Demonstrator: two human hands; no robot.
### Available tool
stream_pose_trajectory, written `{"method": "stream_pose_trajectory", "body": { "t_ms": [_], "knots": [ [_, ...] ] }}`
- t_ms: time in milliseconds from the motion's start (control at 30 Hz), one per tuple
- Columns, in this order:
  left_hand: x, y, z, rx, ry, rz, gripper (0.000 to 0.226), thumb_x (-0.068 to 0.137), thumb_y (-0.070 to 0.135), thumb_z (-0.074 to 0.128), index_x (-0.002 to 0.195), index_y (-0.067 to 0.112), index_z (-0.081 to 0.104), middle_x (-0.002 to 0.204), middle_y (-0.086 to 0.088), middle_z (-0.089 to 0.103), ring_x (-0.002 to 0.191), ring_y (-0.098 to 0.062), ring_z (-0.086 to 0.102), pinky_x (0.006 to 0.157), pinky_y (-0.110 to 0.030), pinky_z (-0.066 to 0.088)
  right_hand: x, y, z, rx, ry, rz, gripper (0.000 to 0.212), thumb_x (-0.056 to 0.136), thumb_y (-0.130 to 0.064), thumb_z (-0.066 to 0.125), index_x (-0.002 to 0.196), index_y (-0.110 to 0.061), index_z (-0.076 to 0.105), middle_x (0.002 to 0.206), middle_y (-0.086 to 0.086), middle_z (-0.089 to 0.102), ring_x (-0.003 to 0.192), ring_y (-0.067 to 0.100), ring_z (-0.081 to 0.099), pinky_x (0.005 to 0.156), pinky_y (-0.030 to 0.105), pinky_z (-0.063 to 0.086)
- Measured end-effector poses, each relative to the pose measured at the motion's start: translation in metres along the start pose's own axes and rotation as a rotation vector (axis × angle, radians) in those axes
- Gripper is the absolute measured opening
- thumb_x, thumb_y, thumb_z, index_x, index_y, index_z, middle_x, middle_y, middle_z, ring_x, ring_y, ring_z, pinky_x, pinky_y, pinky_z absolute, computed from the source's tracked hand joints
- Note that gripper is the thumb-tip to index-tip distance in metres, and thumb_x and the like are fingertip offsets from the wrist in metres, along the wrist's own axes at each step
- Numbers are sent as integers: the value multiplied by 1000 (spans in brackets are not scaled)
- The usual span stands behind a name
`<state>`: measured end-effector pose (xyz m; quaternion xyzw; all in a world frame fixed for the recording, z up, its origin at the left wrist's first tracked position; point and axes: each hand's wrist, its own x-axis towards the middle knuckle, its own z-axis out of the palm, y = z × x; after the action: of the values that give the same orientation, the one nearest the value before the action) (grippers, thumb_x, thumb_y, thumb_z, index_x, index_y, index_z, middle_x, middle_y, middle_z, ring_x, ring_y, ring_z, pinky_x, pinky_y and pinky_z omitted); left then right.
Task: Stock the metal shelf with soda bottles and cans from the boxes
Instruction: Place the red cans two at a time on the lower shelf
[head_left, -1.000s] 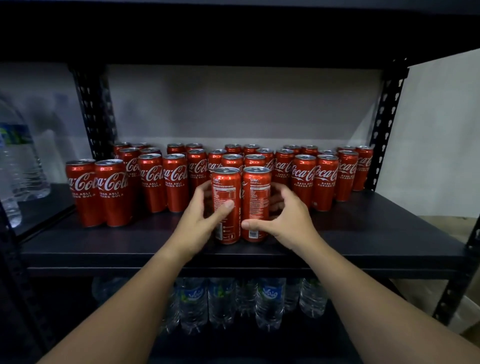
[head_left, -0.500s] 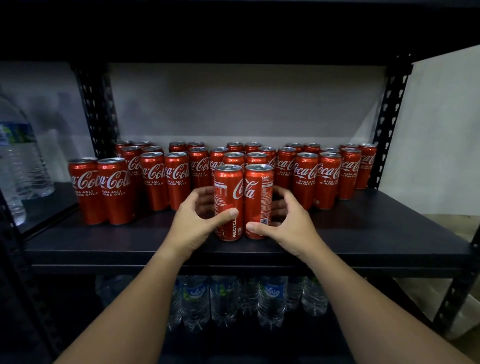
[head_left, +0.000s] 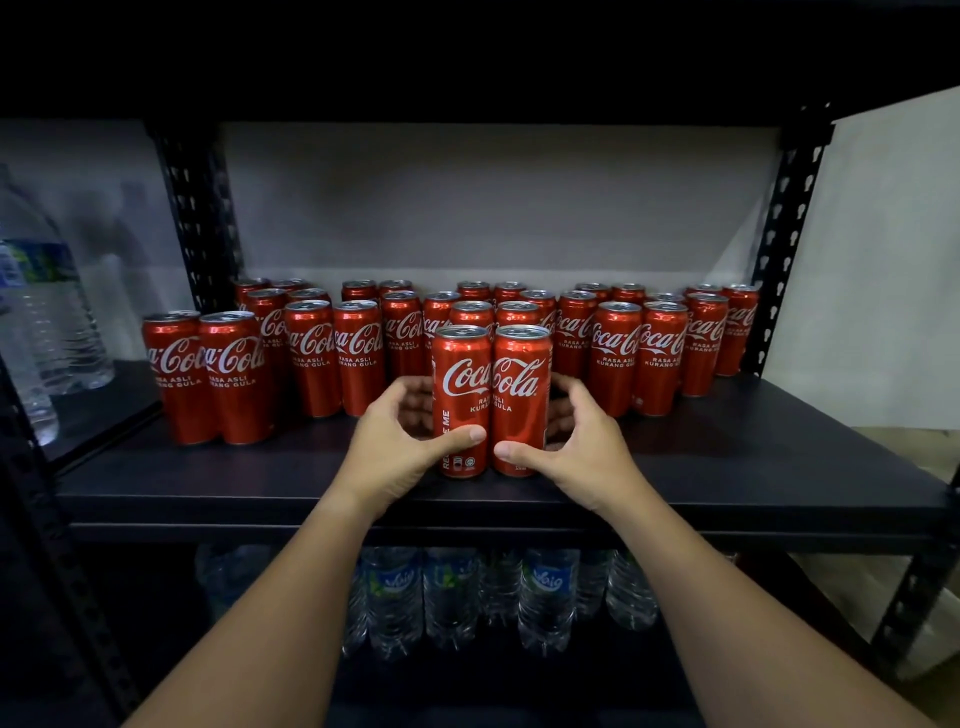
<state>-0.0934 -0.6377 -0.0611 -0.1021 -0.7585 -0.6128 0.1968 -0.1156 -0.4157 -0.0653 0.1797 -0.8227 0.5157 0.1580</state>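
Left hand: the left hand grips the left front can, thumb laid across its lower front, fingers curled round its far side.
Right hand: the right hand grips the right front can in the mirrored way, thumb on the lower front, fingers wrapped behind.
Front pair: both cans stand upright and touching side by side on the shelf board, near its front edge and about midway along it; their logos meet so the script reads across the two.
Stocked cans: red cans stand upright in rows toward the far side of the same board, running from the left upright to the right upright, just behind the held pair.
Left front group: two more cans stand together nearer the front at the left end, apart from the held pair.
Shelf frame: black perforated uprights, one at far left, one at far right.
Lower level: clear water bottles stand packed together below the board, dimly lit.
Neighbouring shelf: large clear water bottles stand at the far left, partly blurred.
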Motion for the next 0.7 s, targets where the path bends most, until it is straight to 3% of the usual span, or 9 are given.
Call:
{"method": "stream_pose_trajectory", "body": {
  "t_ms": [133,233,400,533,633,700],
  "knots": [
    [3,-2,-4,-70,-29,-28,64,66,29,92,122,25,63,111,-1,76,105,-12,73,91,-34,60,2,5,-2,70,-14,28,95,63,-38,95,142,-36,42,114,-10,67,104,8,67,92,39,59],
    [4,-2,-3,-100,-48,-29,65,67,29,91,125,29,61,115,-2,75,109,-13,72,91,-31,60,3,6,-2,109,-29,40,100,59,-45,93,144,-38,40,120,-9,65,111,11,65,97,43,57],
    [3,-4,1,32,-1,-16,74,56,39,98,120,24,64,107,3,75,98,-8,72,82,-25,60,0,1,3,-8,10,-2,102,57,-54,94,142,-37,40,123,-16,60,111,4,61,93,31,57],
    [7,-7,-2,-7,-31,-49,61,68,22,95,120,19,65,109,-1,75,101,-11,73,80,-23,60,0,-1,1,26,-21,25,98,65,-36,95,146,-34,38,119,-15,61,104,3,64,86,22,55],
    [9,-9,-2,-40,-60,-51,63,70,24,92,125,20,63,116,-2,74,108,-16,72,88,-29,60,2,1,-1,81,-49,43,97,67,-28,94,145,-37,37,121,-10,63,109,9,65,96,36,57],
    [8,-8,-1,-25,-51,-34,73,63,38,94,127,25,61,117,3,73,108,-9,71,89,-28,59,1,0,0,66,-55,43,100,64,-38,95,144,-41,35,127,-13,61,115,8,62,100,36,55]
  ]
}}
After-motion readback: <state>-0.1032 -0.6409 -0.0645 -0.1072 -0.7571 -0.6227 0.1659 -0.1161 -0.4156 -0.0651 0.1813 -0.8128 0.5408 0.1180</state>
